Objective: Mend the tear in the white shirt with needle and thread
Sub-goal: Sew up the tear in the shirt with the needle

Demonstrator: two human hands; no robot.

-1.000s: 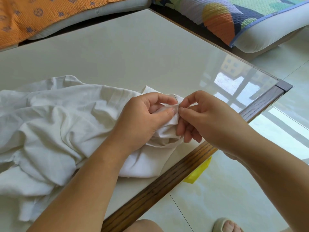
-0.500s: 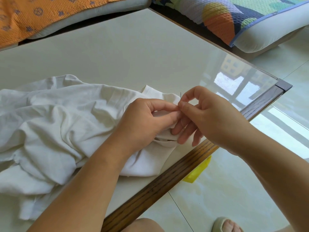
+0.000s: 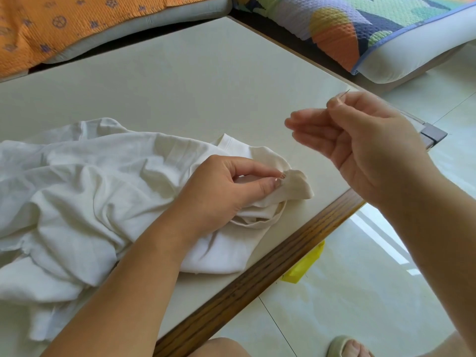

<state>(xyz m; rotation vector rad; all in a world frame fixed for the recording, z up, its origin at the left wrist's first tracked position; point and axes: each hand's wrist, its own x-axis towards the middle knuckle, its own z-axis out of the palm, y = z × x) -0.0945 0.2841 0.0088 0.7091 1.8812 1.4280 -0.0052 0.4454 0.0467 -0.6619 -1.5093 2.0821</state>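
On the left, heaped and crumpled over the pale table [image 3: 180, 86]: the white shirt [image 3: 77, 189], most of it loose and untouched.

Toward the middle, the left hand [image 3: 221, 191], palm down on the cloth, thumb and forefinger curled and pinching a small raised fold of the shirt near the table's wooden edge [image 3: 257, 274]. Presumably the torn spot, though no tear or stitching clear enough to make out. Below that edge, a yellow object [image 3: 304, 266] on the floor.

Farther right, lifted well clear of the cloth, the right hand [image 3: 360, 150]: thumb and forefinger pinching the needle [image 3: 343, 94], its tip pointing up and away, the other three fingers loosely extended with nothing in them. Thread too fine to trace with certainty.

Judging from this: mid-mend, with the needle through and clear of the fabric and a stitch being drawn out to the thread's length. Impossible to count stitches made, or to tell how much of the tear is closed, with the seam hidden under the left fingertips. Left to do, most likely: snug the thread, bring the needle back down to the fold, add stitches as needed, then knot and cut.
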